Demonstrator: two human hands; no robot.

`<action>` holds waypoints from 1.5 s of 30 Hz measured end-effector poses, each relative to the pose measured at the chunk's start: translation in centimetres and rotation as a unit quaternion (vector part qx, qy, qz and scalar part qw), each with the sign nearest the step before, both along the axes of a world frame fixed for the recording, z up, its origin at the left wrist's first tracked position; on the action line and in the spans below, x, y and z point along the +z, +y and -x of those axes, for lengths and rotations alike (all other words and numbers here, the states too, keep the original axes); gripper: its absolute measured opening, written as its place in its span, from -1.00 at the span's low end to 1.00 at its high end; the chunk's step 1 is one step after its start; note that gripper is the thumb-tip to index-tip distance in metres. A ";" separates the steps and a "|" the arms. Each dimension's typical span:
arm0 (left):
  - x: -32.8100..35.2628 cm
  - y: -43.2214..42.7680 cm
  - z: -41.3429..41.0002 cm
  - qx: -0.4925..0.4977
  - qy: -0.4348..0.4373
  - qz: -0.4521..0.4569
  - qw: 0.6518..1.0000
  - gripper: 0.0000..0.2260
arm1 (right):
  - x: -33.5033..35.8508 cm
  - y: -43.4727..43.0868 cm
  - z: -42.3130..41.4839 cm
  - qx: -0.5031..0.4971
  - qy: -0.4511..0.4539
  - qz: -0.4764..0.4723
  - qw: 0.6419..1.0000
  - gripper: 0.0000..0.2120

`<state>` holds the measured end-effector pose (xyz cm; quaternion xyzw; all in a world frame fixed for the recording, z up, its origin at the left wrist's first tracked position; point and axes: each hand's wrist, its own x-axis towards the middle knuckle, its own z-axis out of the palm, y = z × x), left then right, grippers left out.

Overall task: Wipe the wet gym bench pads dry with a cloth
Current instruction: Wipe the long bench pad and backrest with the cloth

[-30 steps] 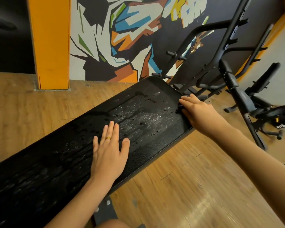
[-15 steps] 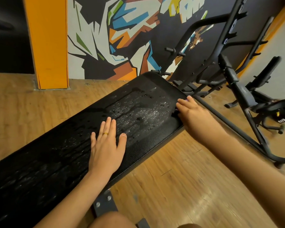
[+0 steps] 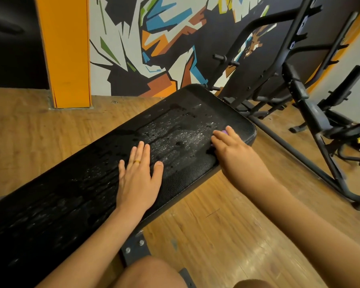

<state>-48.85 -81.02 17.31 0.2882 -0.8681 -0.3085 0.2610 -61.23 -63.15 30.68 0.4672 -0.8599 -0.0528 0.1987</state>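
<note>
While wet, pad (image 3: 71, 196) (black) under hands (image 3: 138, 179) (image 3: 235, 150)

One black bench pad (image 3: 71, 194) carries two hands: the left hand (image 3: 138, 181) at its middle and the right hand (image 3: 235, 154) by its far right corner. One gold ring (image 3: 136, 162) shows, and one cloth (image 3: 224, 132), a purple sliver. Two bolts (image 3: 128, 250) sit below the pad's near edge. One orange pillar (image 3: 64, 50) stands beyond.

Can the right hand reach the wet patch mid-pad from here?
Probably yes: the right hand presses the cloth on the pad beside the wet patch; nothing lies between, and the left hand lies flat at its other side.
</note>
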 end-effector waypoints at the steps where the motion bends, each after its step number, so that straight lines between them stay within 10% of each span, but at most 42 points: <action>1: 0.0 0.0 0.0 0.001 0.001 0.000 1.000 -0.41 | -0.8 -0.3 -0.8 0.007 0.016 -0.006 1.000 -0.50; 8: 0.2 0.1 0.0 0.006 0.001 -0.003 1.000 -0.41 | -4.0 -0.9 -5.8 0.155 0.090 -0.063 0.982 -0.56; 16: 0.1 0.1 0.0 0.004 0.000 0.002 1.000 -0.42 | -1.7 -0.2 -1.8 0.024 0.034 -0.006 0.999 -0.54; 24: 0.2 0.1 -0.1 0.001 0.003 -0.004 1.000 -0.42 | -6.4 -2.0 -7.8 0.176 0.073 -0.022 0.981 -0.58; 33: 0.0 0.1 0.0 0.001 0.002 0.001 1.000 -0.42 | -3.2 -0.9 -2.7 0.038 0.021 0.025 0.999 -0.61; 45: 0.1 0.2 0.0 -0.002 0.007 -0.001 1.000 -0.43 | -7.6 -2.0 -8.1 0.126 0.005 0.012 0.992 -0.51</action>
